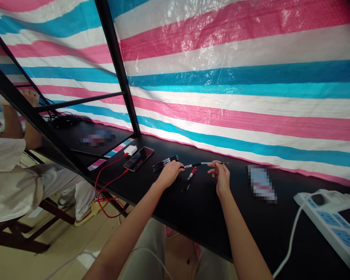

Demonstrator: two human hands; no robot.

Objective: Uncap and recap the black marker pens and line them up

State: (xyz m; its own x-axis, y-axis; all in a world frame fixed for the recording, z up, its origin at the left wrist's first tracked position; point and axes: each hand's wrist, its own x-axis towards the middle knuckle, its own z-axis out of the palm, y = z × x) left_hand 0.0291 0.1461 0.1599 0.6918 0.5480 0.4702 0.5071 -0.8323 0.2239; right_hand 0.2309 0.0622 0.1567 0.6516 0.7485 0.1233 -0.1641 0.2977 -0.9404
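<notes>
My left hand (171, 173) rests on the black table (204, 210) with its fingers curled, pinching the black end of a thin pen (202, 164). My right hand (220, 175) is raised a little above the table and pinches the same pen near its tip. A red-capped pen (191, 174) lies on the table between my two hands. A small bunch of black pens (165, 162) lies just beyond my left hand.
A phone (139, 158) with a red cable (111, 182) lies left of the pens, next to a white charger (130, 149). A white power strip (328, 216) sits at the right. A seated person (14, 175) works at the left. A striped tarp (236, 77) hangs behind.
</notes>
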